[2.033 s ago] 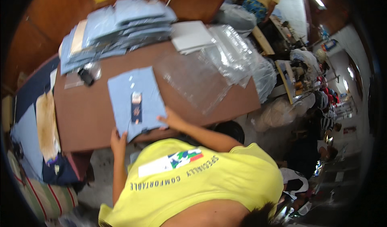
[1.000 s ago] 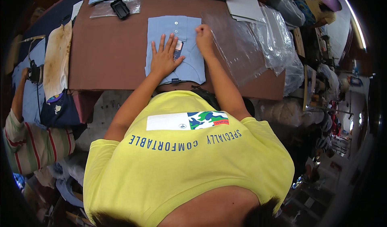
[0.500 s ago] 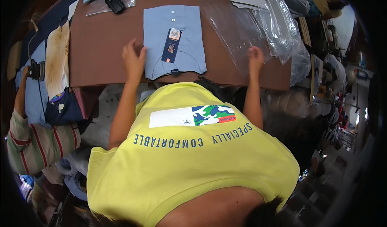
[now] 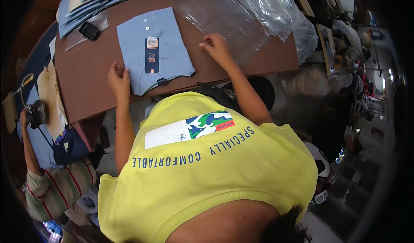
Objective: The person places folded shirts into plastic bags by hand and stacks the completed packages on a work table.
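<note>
A folded light blue shirt [image 4: 127, 48] lies flat on the brown table in front of me, with two buttons at its far end. On it rests a dark blue hang tag [image 4: 151, 62] with a white label, and a small dark neck tag [image 4: 161, 81] shows at its near edge. My left hand [image 4: 119, 81] is beside the shirt's near left edge, empty, its thumb and fingers apart. To the shirt's right, my right hand [image 4: 218, 48] hovers by a clear plastic bag [image 4: 224, 20], with nothing visible between its parted fingers.
Folded blue garments [image 4: 95, 7] are stacked at the far left of the brown table [image 4: 82, 87], near a small black object [image 4: 89, 30]. More clear plastic bags [image 4: 276, 14] lie far right. On the left, another person's hand holds an iron [image 4: 37, 113].
My right hand has moved left, from over the plastic bag toward the shirt. My left hand stays near the shirt's left edge. The whole view has turned, tilting the table.
</note>
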The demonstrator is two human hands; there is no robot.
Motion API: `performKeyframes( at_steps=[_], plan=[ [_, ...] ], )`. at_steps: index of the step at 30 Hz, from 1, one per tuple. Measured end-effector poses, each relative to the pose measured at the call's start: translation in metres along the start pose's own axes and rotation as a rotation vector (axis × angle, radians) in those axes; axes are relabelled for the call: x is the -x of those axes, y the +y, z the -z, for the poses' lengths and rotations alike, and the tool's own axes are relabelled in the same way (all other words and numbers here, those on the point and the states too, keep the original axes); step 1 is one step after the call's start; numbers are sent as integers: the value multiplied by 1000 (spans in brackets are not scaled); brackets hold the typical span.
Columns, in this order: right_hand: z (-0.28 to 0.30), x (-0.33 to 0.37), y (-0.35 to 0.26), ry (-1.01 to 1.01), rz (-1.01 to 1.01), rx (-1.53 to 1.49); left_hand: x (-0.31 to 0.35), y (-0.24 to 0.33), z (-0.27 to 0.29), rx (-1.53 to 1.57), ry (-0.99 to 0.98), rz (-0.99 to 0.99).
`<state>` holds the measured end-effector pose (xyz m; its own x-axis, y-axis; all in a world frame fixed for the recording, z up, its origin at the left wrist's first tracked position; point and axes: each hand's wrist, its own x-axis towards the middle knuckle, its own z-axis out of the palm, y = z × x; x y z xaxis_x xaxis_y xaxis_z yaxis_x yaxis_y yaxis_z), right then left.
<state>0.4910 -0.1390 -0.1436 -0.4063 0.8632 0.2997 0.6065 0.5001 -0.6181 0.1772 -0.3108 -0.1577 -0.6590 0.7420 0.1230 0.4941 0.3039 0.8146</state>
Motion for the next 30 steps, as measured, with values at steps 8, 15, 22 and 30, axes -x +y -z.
performKeyframes(
  at_steps=[8,15,22,30],
  plan=[
    [27,11,108,121,-266,-86,24,111,-91,89,-206,-600],
    [64,-9,91,86,-693,-910,46,170,-217,109,-602,-949],
    [91,-12,100,225,-809,-1078,66,165,-238,-33,-752,-777],
    [59,25,96,117,-194,-453,89,165,-256,-334,-628,-968]
  ],
)
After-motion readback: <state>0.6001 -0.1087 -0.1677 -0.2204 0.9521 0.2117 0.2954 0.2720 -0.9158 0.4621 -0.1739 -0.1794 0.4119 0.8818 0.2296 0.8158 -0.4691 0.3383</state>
